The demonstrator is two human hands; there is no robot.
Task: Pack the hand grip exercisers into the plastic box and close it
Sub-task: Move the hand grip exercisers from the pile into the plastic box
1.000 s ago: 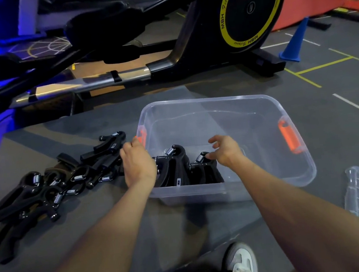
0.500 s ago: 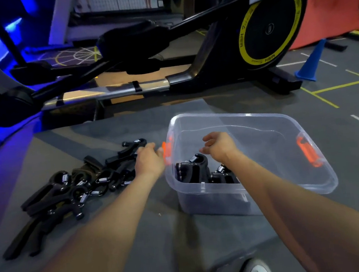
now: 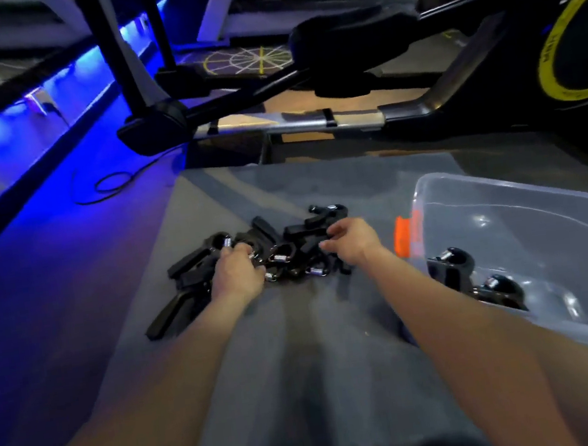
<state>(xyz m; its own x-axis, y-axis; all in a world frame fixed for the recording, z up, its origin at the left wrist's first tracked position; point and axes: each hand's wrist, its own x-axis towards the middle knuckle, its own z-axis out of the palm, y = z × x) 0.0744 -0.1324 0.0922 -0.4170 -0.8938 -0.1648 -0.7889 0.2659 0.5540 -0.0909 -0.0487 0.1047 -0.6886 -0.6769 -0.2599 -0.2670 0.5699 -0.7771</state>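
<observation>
Both hands were over the pile of black hand grip exercisers (image 3: 252, 261) on the grey mat (image 3: 303, 370). The left hand (image 3: 238, 276) lay on the pile's left part, fingers curled into it; whether it gripped one could not be told. The right hand (image 3: 352, 239) was at the pile's right side, fingers bent, nothing clearly held. The clear plastic box (image 3: 527, 201), lid off, stood to the right with an orange latch (image 3: 404, 240) on its left end and a few exercisers (image 3: 477, 280) inside. An exercise machine (image 3: 417, 89) stood beyond the mat.
</observation>
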